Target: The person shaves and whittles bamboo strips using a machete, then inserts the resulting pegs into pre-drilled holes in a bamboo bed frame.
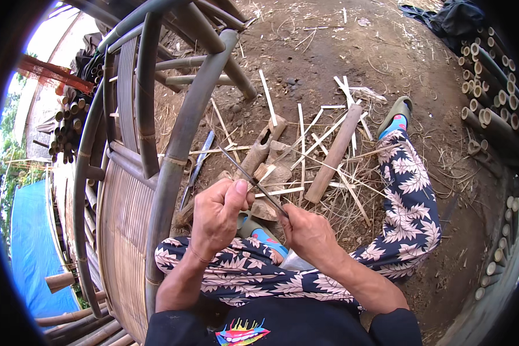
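My right hand (312,232) is closed round the handle end of a knife (249,177), whose thin dark blade slants up and to the left. My left hand (218,212) is closed in front of my lap, beside the blade. From its fingers sticks a short pale bamboo piece (262,173), which the knife crosses or touches; its lower part is hidden by the fingers. Below the hands are my crossed leg and patterned trousers (305,288). Just beyond them lies a bamboo section with a dark hole (260,145).
A bamboo chair (176,155) stands close on my left. A long blue-grey tool (200,162) lies beside it. A bamboo pole (335,153) and pale strips (301,135) litter the dirt floor. Stacked bamboo poles (493,86) line the right; a blue tarp (34,242) shows at far left.
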Demonstrator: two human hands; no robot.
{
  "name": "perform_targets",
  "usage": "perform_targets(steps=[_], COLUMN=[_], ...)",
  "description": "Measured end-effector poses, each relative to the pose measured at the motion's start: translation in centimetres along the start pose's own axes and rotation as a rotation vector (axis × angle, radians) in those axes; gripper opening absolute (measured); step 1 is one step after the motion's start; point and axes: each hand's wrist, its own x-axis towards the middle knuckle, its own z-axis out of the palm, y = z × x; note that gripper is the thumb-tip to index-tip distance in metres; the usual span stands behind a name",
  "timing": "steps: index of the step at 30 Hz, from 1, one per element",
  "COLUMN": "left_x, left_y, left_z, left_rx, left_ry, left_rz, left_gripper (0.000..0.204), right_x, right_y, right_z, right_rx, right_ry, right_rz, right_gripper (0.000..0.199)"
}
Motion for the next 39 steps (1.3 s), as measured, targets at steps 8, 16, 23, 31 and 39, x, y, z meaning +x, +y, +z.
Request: perform_targets(steps=[8,16,23,31,39], left_x=[-1.1,-0.8,-0.2,-0.3,0.4], left_y=[-2.7,-5.0,-4.7,-4.6,-3.9], left_z=[1.2,1.8,2.5,2.9,2.3], left_rx=[-0.254,-0.507,-0.403,-0.331,-0.302], left_ry=[0.164,0.202,0.277,0.261,0.257], left_rz=[0.164,0.243,0.274,0.247,0.231], left_gripper=[0.054,0.063,0.066,0.067,0.067], right_x=[1.0,2.6,4.0,6.0,7.3], right_y=[-0.2,-1.5,-0.2,2.1,5.7], right_z=[-0.4,-1.2,1.7,2.7,4.5], right_rx=[0.035,0.172,-0.006,-0.041,-0.082], right_ry=[-0.064,-0.249,-0.151,-0.02,-0.104], right_rz=[-0.032,0.056,0.055,-0.033,0.065], right_gripper=[0.022,0.027,0.014,0.011,0.015])
